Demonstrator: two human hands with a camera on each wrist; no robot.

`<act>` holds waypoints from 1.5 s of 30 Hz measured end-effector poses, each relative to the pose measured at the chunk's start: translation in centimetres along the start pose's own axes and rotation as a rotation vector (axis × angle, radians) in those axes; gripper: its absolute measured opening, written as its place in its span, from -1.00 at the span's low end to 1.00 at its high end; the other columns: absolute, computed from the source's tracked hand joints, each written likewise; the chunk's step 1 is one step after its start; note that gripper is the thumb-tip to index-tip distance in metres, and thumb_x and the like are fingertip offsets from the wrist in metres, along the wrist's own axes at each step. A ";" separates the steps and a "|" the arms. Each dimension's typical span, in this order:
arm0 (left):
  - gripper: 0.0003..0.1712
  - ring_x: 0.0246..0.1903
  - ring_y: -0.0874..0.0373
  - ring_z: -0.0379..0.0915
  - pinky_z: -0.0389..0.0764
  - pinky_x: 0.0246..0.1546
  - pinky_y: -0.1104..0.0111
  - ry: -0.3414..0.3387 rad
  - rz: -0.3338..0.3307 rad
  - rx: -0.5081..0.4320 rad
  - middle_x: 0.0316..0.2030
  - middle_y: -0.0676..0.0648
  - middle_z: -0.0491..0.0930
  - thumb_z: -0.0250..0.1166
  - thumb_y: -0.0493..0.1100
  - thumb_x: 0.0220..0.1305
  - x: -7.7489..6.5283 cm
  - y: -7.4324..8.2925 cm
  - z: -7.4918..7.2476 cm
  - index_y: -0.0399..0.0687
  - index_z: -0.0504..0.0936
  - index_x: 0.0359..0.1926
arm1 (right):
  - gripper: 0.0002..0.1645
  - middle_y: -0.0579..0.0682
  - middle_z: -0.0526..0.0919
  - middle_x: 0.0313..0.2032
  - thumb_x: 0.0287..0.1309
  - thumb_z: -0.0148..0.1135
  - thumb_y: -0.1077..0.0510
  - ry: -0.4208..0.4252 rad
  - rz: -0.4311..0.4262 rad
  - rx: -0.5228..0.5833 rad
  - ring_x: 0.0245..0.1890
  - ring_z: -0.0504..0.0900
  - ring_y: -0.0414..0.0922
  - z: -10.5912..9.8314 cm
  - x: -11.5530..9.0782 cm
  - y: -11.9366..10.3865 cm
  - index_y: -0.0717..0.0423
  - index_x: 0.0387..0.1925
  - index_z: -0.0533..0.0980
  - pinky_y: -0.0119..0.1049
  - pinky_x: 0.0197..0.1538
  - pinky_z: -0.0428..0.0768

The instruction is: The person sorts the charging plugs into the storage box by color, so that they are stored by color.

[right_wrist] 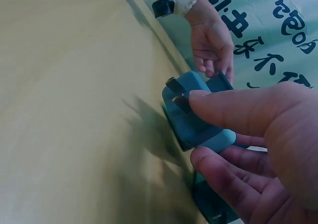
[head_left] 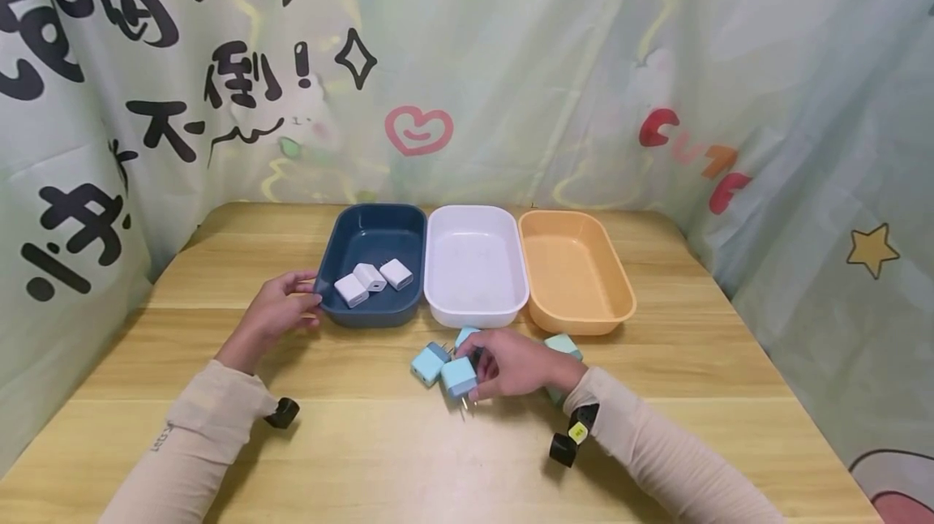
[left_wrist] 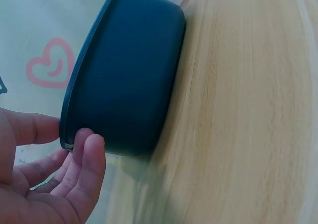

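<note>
My left hand (head_left: 284, 309) is at the left front corner of a dark blue tray (head_left: 372, 315); in the left wrist view its fingers (left_wrist: 92, 154) pinch the rim. Three white charger plugs (head_left: 353, 290) lie inside that tray. My right hand (head_left: 514, 363) pinches a light blue charger plug (head_left: 459, 378) between thumb and fingers, its metal prongs (right_wrist: 175, 86) facing the thumb. Beside it on the table lies another blue charger (head_left: 427, 365), and a third (head_left: 465, 335) is partly hidden behind the hand. A pale green charger (head_left: 563, 345) shows beyond the right wrist.
A white tray (head_left: 476, 318) stands in the middle of the row, and an orange tray (head_left: 581, 325) is at its right. All stand on a wood-grain table (head_left: 409, 459). Behind hangs a printed curtain (head_left: 496, 102).
</note>
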State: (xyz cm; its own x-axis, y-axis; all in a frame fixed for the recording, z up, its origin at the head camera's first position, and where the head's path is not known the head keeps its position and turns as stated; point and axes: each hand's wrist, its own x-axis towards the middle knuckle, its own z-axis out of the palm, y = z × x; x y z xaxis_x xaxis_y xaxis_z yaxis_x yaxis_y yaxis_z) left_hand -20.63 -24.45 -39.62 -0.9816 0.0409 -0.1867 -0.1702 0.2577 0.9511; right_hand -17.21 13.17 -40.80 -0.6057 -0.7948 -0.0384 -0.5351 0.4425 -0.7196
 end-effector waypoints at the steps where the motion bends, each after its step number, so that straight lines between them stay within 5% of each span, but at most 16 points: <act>1: -0.38 -0.32 0.12 0.53 0.68 -0.30 0.34 0.000 0.001 0.000 0.17 -0.41 0.28 0.06 -0.41 0.35 0.0 0.0 0.0 -0.39 0.15 0.39 | -0.43 -0.07 0.60 -0.42 -0.07 0.53 0.20 0.003 0.000 0.010 -0.46 0.59 -0.32 -0.1 0.0 -0.1 0.20 0.00 0.49 -0.42 -0.33 0.64; 32: -0.39 -0.29 0.06 0.55 0.68 -0.32 0.33 0.004 -0.001 -0.004 0.17 -0.41 0.27 0.07 -0.41 0.36 0.0 0.0 0.0 -0.38 0.15 0.39 | -0.43 -0.07 0.63 -0.41 -0.11 0.56 0.19 0.131 0.025 0.028 -0.43 0.62 -0.24 -3.5 1.9 -1.6 0.22 -0.04 0.50 -0.38 -0.26 0.66; 45: -0.39 -0.30 0.09 0.55 0.68 -0.28 0.30 0.006 -0.011 0.012 0.16 -0.39 0.26 0.07 -0.40 0.37 0.1 0.0 0.0 -0.36 0.15 0.40 | -0.43 0.01 0.60 -0.24 -0.08 0.55 0.18 0.192 0.088 0.038 -0.35 0.63 -0.17 -5.0 2.7 -1.5 0.14 0.00 0.50 -0.37 -0.18 0.65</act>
State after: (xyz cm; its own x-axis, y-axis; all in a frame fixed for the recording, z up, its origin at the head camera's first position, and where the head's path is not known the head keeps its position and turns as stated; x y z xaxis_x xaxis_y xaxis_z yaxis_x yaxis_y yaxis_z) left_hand -20.71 -24.45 -39.68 -0.9801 0.0324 -0.1959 -0.1802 0.2698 0.9459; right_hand -21.02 12.43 -36.37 -0.7521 -0.6584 0.0279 -0.4546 0.4877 -0.7453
